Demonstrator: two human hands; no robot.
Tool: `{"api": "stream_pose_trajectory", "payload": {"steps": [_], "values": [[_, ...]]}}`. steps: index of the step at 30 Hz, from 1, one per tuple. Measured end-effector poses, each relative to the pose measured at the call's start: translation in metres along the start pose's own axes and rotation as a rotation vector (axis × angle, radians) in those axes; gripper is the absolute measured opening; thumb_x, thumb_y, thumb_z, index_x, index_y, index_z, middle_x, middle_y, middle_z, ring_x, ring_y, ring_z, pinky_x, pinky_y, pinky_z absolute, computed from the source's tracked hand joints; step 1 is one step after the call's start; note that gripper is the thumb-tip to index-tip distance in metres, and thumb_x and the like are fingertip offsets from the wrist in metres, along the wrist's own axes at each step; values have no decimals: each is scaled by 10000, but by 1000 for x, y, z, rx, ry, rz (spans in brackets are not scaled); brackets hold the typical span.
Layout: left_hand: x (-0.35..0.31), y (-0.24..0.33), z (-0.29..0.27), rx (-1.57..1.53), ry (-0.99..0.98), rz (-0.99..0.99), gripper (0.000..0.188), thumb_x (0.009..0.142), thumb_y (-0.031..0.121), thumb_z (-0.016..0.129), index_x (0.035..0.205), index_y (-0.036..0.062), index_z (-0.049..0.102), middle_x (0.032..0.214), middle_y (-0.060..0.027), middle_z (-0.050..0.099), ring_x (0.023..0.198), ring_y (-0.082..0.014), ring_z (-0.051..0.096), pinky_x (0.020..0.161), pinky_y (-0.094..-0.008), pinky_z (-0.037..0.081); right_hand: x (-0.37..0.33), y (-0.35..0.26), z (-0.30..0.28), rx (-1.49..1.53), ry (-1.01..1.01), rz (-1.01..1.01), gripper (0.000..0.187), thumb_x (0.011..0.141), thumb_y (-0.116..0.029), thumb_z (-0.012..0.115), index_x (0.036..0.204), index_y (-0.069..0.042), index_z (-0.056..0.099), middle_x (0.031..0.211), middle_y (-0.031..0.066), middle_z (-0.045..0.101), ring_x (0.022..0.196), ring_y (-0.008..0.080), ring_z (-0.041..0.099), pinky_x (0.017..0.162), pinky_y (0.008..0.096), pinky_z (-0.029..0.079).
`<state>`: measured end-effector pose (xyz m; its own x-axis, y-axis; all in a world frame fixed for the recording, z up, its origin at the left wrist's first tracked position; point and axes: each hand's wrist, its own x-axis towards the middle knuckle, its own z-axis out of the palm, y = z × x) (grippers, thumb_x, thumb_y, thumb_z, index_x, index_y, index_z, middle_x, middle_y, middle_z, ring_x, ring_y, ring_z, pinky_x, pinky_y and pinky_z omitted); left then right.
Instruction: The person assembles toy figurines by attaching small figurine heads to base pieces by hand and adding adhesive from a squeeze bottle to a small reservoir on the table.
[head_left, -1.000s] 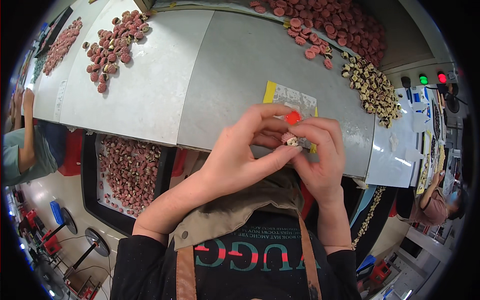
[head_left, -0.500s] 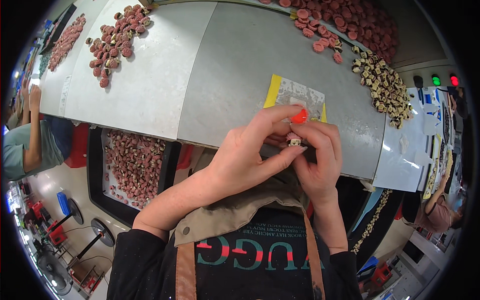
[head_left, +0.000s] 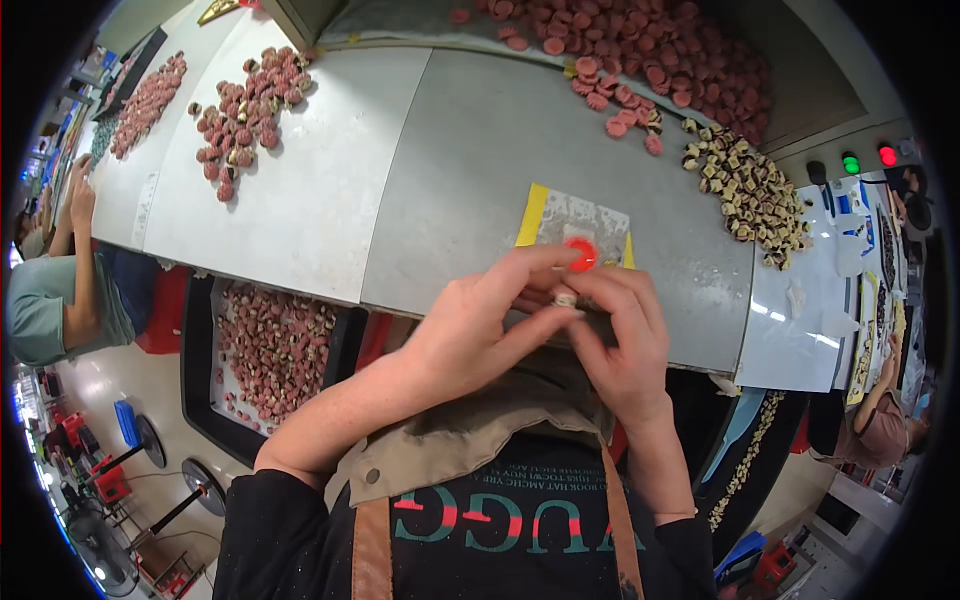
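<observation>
Held together over the near edge of the table, my left hand [head_left: 475,315] and my right hand [head_left: 622,335] pinch one small cream-coloured piece [head_left: 565,300] between thumbs and fingertips. Fingers hide most of it, and its exact kind does not show. Just beyond my fingertips is a bright red round thing [head_left: 580,254], which the left index finger reaches. It sits at a grey mat with yellow edges [head_left: 590,215], lying flat on the table.
Pink scalloped caps [head_left: 640,50] are heaped at the far right, beside a pile of cream-and-dark pieces [head_left: 745,190]. Pink-and-cream pieces lie in a cluster [head_left: 250,115] at upper left and fill a black tray [head_left: 197,350] below. Other people work at left [head_left: 55,305] and right [head_left: 880,430].
The view has shifted a little, so the table and piles sit differently in it. Both hands still pinch the small piece; its pink part, visible before, is now mostly out of sight.
</observation>
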<state>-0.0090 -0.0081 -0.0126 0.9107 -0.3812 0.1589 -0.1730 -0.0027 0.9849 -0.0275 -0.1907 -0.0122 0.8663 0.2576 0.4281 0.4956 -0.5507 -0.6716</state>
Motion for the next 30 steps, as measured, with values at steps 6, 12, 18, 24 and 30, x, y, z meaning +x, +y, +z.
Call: {"api": "stream_pose_trajectory", "payload": {"steps": [6,12,18,24,30], "values": [[40,-4,-92,1143,122,362,193,830,65,631,1022,78,640,1030,-74,674,987,-264,633,864,-371,518,8,25,-73,-274,102,90,234,844,-30,644,1077,-9,625,1050,134,622,977,276,600,865,360,475],[57,-12,-159,1709,331,294,245,882,119,610,1124,86,636,1199,-98,614,1149,-285,546,968,-399,428,54,70,-100,-410,115,82,191,886,-35,606,1075,-34,633,1027,116,617,963,262,592,834,346,473],[125,-6,-47,843,-31,443,277,872,181,628,1133,88,618,1118,-118,597,1047,-331,576,874,-426,484,76,97,-88,-745,39,-101,136,847,-63,644,978,-34,619,985,121,600,897,312,573,788,406,468],[150,-32,-7,802,-34,476,230,865,193,645,1052,63,620,1032,-113,593,971,-314,588,815,-408,499,50,70,-79,-650,-21,-18,147,834,-96,680,924,-24,589,894,112,579,809,301,580,731,400,469],[109,-12,-55,575,-119,150,240,919,173,604,1123,48,616,989,-106,622,910,-240,614,810,-327,497,14,49,-78,-570,-39,250,244,834,-147,716,970,-10,566,916,124,570,750,272,584,700,378,472]]}}
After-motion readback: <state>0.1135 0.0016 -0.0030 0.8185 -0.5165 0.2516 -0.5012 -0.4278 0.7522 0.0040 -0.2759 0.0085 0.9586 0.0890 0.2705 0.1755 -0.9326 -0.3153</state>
